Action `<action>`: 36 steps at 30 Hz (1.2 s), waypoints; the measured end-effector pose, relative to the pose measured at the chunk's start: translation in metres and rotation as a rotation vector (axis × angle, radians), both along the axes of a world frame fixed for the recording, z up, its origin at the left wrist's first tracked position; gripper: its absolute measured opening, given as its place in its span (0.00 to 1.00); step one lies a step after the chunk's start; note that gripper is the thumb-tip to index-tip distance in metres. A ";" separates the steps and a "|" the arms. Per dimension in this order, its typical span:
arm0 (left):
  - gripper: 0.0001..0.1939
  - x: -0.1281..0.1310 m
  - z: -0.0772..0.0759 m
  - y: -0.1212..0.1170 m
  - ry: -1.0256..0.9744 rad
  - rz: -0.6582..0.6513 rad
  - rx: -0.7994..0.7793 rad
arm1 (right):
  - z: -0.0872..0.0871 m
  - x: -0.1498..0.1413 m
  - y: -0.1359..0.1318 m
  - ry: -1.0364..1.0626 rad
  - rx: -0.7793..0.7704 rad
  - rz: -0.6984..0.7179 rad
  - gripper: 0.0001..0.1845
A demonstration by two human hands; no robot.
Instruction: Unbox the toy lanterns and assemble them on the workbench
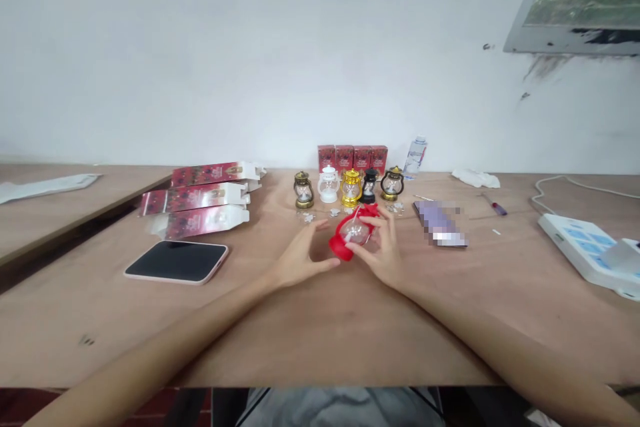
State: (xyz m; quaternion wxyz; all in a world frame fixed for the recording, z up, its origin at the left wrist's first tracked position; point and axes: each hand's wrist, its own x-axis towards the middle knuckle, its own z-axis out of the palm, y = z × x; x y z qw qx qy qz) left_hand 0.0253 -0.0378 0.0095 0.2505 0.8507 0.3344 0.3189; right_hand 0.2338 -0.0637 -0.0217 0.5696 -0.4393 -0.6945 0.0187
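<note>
A small red lantern (342, 247) with a clear globe is tilted above the table, its base toward me. My right hand (384, 245) grips it from the right side, thumb near the base and fingers near the top. To its left, my left hand (303, 253) is open, thumb and fingers spread apart close to the red base. Behind the hands stands a row of small lanterns: a bronze one (303, 191), a white one (329, 185), a gold one (351, 189), a black one (369, 187) and a dark one with a gold base (393, 184).
Red boxes (345, 159) and a bottle (415, 157) stand by the wall. Flattened red cartons (205, 197) and a phone (176, 262) lie left. Rightward are a purple packet (440, 223), a screwdriver (497, 208), tissue (476, 178) and a white power strip (585, 250).
</note>
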 end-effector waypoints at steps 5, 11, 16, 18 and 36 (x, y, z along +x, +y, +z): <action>0.24 0.014 -0.012 -0.013 -0.253 -0.120 -0.311 | 0.002 -0.009 -0.009 0.131 -0.067 0.145 0.14; 0.20 0.003 -0.003 -0.007 -0.431 0.074 -0.232 | 0.010 -0.004 -0.001 0.247 -0.038 -0.045 0.11; 0.21 -0.001 0.001 -0.005 -0.409 0.206 -0.082 | 0.008 -0.007 0.001 0.354 -0.221 0.110 0.11; 0.21 0.000 0.001 -0.007 -0.360 0.251 -0.024 | 0.007 -0.009 -0.002 0.318 -0.204 0.148 0.11; 0.15 0.002 0.003 -0.015 -0.145 0.391 0.112 | 0.006 -0.022 -0.013 0.393 -0.360 0.269 0.11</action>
